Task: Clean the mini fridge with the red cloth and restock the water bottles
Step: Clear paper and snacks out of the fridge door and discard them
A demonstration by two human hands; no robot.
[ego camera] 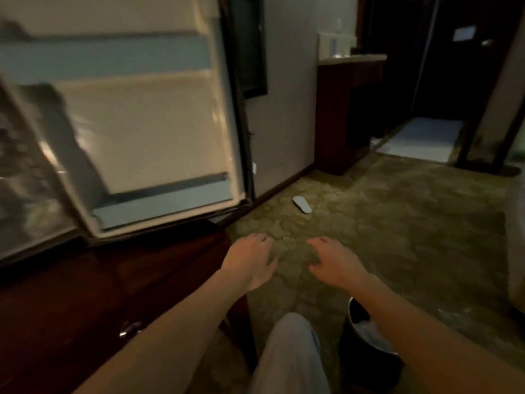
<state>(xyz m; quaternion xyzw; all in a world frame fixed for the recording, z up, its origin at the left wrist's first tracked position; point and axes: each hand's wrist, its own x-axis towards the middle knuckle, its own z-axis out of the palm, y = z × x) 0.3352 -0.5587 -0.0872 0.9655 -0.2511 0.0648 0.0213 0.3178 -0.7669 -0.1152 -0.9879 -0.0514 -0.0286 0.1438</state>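
We see the fridge door in cream white, crossed by pale blue-grey shelf bars — one high, one low. The cabinet below is dark reddish-brown wood. The carpet is olive green with a mottled, pebble-like pattern (blurred in places), a white slipper on it, and the trouser leg is light grey.

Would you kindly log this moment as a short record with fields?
fridge door: open, inner shelves look bare
left hand: empty, fingers spread, over the carpet
right hand: empty, fingers spread
red cloth: not in view
water bottles: none in view
bin: on carpet, under right forearm
white slipper: on carpet by the wall
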